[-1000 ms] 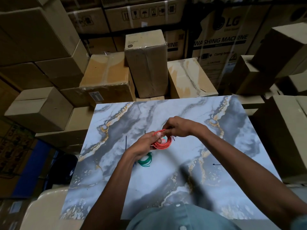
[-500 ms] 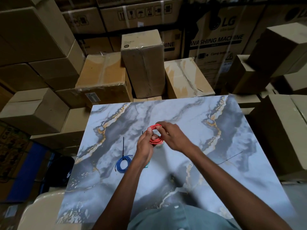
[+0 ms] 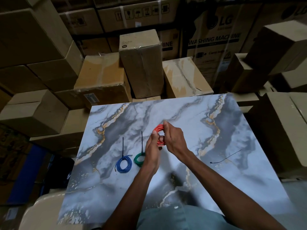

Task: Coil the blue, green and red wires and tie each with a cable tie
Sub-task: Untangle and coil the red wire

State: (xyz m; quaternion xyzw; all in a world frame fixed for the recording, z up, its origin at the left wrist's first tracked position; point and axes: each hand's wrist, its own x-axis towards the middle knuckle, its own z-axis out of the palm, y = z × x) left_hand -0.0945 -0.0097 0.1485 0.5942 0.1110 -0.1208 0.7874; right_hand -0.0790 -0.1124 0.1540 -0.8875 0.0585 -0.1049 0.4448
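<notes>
Both hands hold a coiled red wire [image 3: 159, 130] upright above the middle of the marble-patterned table [image 3: 216, 188]. My left hand [image 3: 152, 152] pinches its near left side, and my right hand [image 3: 174, 141] grips its right side. To the left, a blue wire coil [image 3: 123, 165] lies flat with a black cable tie [image 3: 123, 147] sticking up from it toward the far edge. Beside it lies a green wire coil [image 3: 138, 160], partly hidden by my left hand, with its own black tie [image 3: 142, 141]. A loose black cable tie [image 3: 224, 159] lies on the table's right side.
Cardboard boxes [image 3: 141, 63] are stacked close behind the table's far edge and on both sides. A pale chair back [image 3: 41, 213] shows at the lower left. My light blue shirt [image 3: 174, 218] is at the bottom edge.
The view has shifted so the blue and green coils show on the left. The red coil has turned more upright between my hands, which stay closed on it.
</notes>
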